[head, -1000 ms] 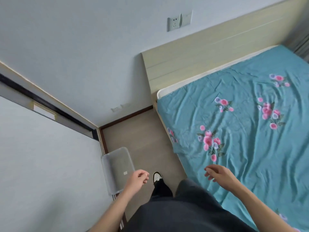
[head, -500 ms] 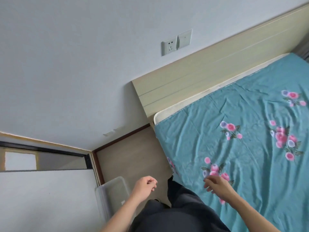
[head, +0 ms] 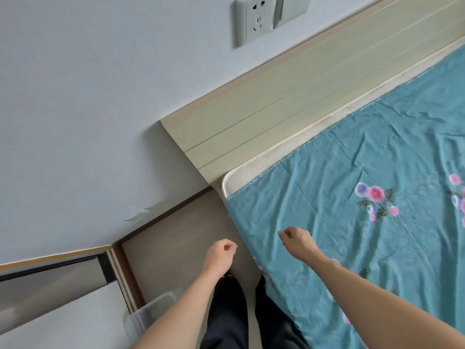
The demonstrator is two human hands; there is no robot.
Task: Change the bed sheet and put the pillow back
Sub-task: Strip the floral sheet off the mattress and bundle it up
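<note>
A teal bed sheet (head: 352, 197) with pink flower prints lies spread and wrinkled over the mattress. A bare white strip of mattress (head: 241, 178) shows at the head corner, where the sheet stops short. My right hand (head: 298, 241) hovers over the sheet near the bed's left edge, fingers loosely curled, holding nothing. My left hand (head: 220, 255) hangs over the floor beside the bed, fingers curled, also holding nothing. No pillow is in view.
A pale wooden headboard (head: 276, 109) runs along the white wall, with a socket and switch (head: 266, 18) above it. A narrow strip of floor (head: 176, 238) lies between bed and wall. A clear plastic bin (head: 148, 316) stands by my legs, next to a door frame (head: 125, 268).
The view has moved closer to the bed's head corner. Both hands have come forward, the right one further up the sheet's left edge. Neither has taken hold of anything.
</note>
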